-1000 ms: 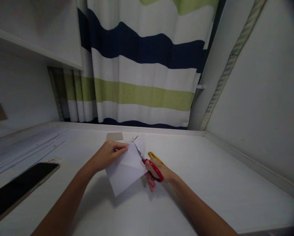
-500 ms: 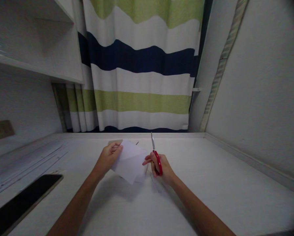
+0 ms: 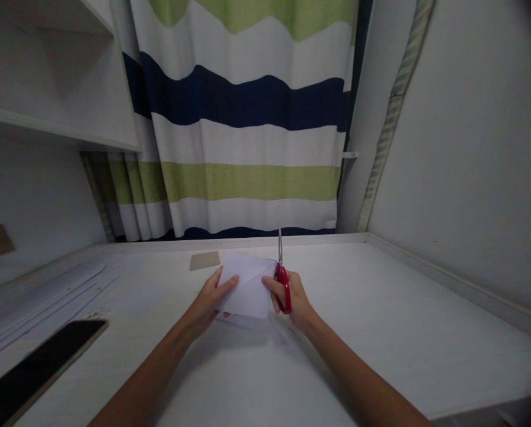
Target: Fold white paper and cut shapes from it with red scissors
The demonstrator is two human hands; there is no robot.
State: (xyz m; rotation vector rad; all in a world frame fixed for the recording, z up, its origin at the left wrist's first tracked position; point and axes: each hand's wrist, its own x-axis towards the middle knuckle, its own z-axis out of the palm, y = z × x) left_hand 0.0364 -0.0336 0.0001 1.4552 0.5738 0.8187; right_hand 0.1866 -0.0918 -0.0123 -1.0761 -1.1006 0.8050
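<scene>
A white sheet of paper [image 3: 250,287] is held above the table between my two hands, with a crease or overlapping edge running across its upper right part. My left hand [image 3: 210,302] grips its left side, thumb on top and the other fingers underneath. On the right edge, my right hand [image 3: 290,293] pinches the paper with thumb and fingers. That same hand also holds red-handled scissors [image 3: 285,290] by the handles, their blades together and pointing up, away from the paper. A small beige card [image 3: 204,260] lies on the table behind my left hand.
A black phone [image 3: 47,362] lies at the left of the white table [image 3: 381,344]. Clear sheets or papers [image 3: 56,302] are by the left wall. Behind the table hangs a striped curtain [image 3: 248,181], and a shelf [image 3: 61,130] juts out at upper left.
My left hand has shifted to a flatter hold on the paper's left side. My right fingers have closed on its right edge. The paper now sits squarer, and the beige card shows fully.
</scene>
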